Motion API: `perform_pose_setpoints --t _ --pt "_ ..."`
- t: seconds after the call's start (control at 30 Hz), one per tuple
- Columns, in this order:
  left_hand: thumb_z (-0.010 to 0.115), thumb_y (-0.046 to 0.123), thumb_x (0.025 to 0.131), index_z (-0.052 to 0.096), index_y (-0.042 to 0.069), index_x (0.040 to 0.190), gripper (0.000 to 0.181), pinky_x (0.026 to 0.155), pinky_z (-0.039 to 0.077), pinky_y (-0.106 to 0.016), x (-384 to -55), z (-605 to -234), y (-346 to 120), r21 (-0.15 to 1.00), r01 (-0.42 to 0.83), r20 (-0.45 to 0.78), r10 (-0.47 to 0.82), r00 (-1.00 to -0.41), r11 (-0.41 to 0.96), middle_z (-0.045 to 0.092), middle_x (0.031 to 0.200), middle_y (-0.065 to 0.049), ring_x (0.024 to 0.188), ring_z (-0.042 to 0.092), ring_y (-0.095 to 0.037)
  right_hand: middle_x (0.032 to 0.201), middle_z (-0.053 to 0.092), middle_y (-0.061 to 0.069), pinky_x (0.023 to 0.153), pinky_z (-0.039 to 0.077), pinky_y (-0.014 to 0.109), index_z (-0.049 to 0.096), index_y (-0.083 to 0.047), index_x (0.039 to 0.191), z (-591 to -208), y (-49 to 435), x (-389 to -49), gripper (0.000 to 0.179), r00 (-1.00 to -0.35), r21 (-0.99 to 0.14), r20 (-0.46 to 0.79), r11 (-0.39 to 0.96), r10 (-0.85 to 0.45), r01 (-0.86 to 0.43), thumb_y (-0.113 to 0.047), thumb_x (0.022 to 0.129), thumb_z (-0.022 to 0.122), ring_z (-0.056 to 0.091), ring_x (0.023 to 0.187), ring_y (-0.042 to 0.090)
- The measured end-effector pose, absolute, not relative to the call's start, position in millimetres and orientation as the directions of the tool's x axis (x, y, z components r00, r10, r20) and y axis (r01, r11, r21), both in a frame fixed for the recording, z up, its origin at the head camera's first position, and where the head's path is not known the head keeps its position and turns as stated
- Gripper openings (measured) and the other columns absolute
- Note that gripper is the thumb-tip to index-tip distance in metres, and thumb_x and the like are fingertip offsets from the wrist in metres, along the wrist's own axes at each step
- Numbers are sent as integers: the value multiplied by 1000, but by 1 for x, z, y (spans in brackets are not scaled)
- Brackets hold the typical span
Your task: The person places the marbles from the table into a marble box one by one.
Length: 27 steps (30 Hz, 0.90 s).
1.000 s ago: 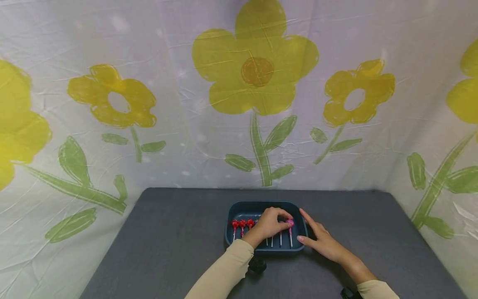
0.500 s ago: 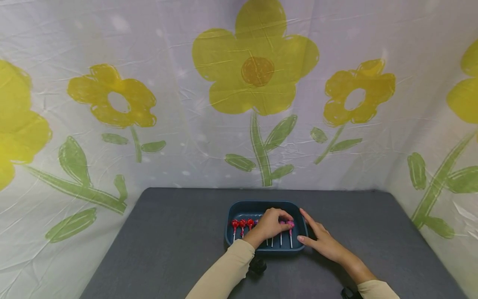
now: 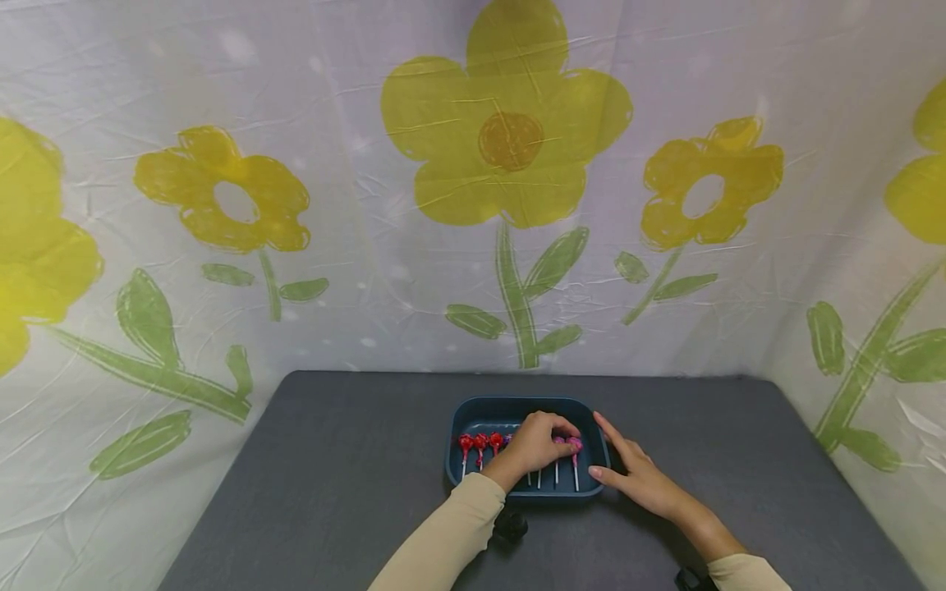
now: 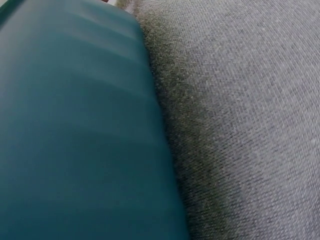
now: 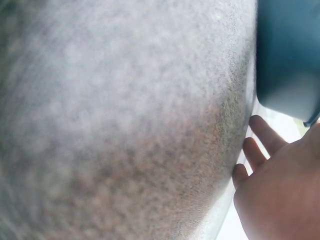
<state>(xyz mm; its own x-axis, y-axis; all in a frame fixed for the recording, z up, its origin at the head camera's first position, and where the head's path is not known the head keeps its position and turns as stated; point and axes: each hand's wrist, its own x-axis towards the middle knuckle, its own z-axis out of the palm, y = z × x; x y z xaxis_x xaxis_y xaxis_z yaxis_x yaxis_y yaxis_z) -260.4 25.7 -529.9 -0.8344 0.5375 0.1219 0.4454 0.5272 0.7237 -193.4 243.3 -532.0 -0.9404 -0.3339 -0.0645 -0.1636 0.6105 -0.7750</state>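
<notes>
A dark blue tray [image 3: 473, 410] holds a row of lollipops, with red lollipops [image 3: 480, 442] at the left end and pink ones at the right. My left hand [image 3: 534, 442] reaches over the row and hides its middle. Its thumb and forefinger pinch the head of the rightmost pink lollipop [image 3: 576, 461], whose white stick points toward me. My right hand [image 3: 645, 483] lies along the tray's right side with fingers extended, the thumb near the front corner. In the right wrist view, the right hand [image 5: 285, 185] is beside the tray wall [image 5: 290, 55].
The tray stands on a dark grey table [image 3: 355, 468]; its outer wall [image 4: 85, 130] fills much of the left wrist view. Black devices [image 3: 510, 525] sit at both wrists. A pale curtain [image 3: 355, 246] with yellow flowers rises behind the table and along both sides.
</notes>
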Motion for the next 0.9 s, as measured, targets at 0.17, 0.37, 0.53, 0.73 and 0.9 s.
perform_pose_setpoints --t 0.17,0.37,0.53,0.73,0.9 --pt "75 20 89 77 14 106 18 79 51 -17 -260 -529 26 728 426 99 532 -841 538 74 100 5 86 62 0 156 31 20 97 27 78 7 -37 159 -532 243 -193 82 -941 -775 -76 614 -331 -153 -44 96 60 28 139 45" --pt "74 22 90 77 15 107 19 81 51 -18 -259 -528 26 722 417 84 529 -844 551 74 102 6 88 62 0 157 32 20 97 26 79 7 -38 159 -532 243 -193 83 -940 -773 -81 617 -331 -151 -45 96 60 28 139 44" --pt "74 21 90 77 14 106 18 81 52 -19 -259 -528 26 705 443 106 536 -838 553 75 101 4 88 64 -2 157 29 20 96 27 79 7 -39 159 -531 243 -193 82 -939 -776 -78 612 -334 -153 -43 97 60 26 140 45" --pt "74 22 90 77 13 106 18 79 51 -17 -259 -529 25 682 478 138 544 -827 553 75 98 4 86 64 -1 158 28 20 95 29 77 6 -38 159 -530 243 -192 82 -937 -777 -80 610 -339 -154 -41 98 60 25 141 45" --pt "74 22 90 77 13 106 18 78 51 -17 -258 -528 25 675 487 141 551 -823 555 75 99 3 85 64 -2 157 28 21 95 29 77 6 -36 159 -530 242 -193 82 -937 -778 -83 610 -340 -152 -42 98 60 24 141 46"
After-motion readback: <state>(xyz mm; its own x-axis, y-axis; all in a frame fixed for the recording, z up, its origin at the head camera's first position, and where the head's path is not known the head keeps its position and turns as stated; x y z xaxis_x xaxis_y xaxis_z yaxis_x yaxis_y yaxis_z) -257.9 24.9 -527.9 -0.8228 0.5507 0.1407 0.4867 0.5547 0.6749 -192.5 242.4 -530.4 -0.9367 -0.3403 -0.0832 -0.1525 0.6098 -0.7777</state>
